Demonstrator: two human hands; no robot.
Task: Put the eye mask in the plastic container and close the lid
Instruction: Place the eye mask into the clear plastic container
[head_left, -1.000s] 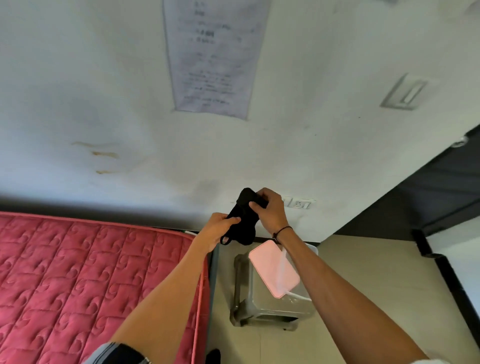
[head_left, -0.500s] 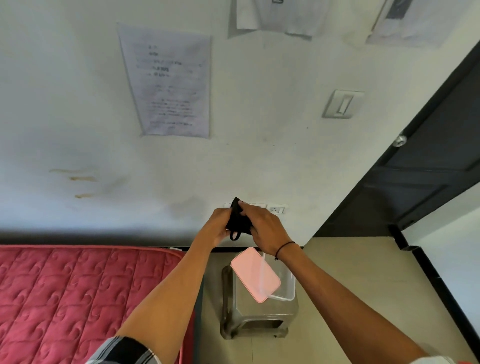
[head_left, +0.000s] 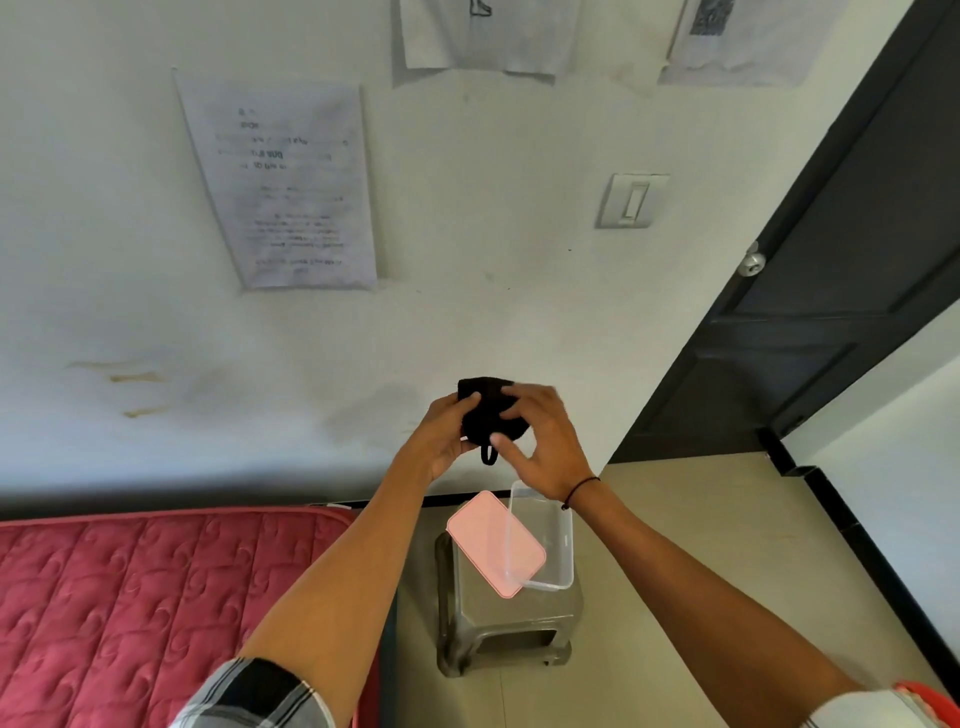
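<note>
A black eye mask (head_left: 485, 415), folded into a small bundle with a strap loop hanging below, is held in the air between both hands. My left hand (head_left: 444, 439) grips its left side. My right hand (head_left: 543, 439) presses on its right side with fingers spread. Below them, a clear plastic container (head_left: 550, 540) stands open on a grey stool (head_left: 506, 618). Its pink lid (head_left: 493, 543) lies tilted across the container's left rim.
A red quilted mattress (head_left: 156, 613) lies at the lower left, close to the stool. A white wall with taped papers and a light switch (head_left: 628, 200) is ahead. A dark door (head_left: 831, 291) stands at the right. Beige floor surrounds the stool.
The view has tilted upward. Both hands have folded the eye mask tighter into a compact bundle and my right hand's fingers now spread over it.
</note>
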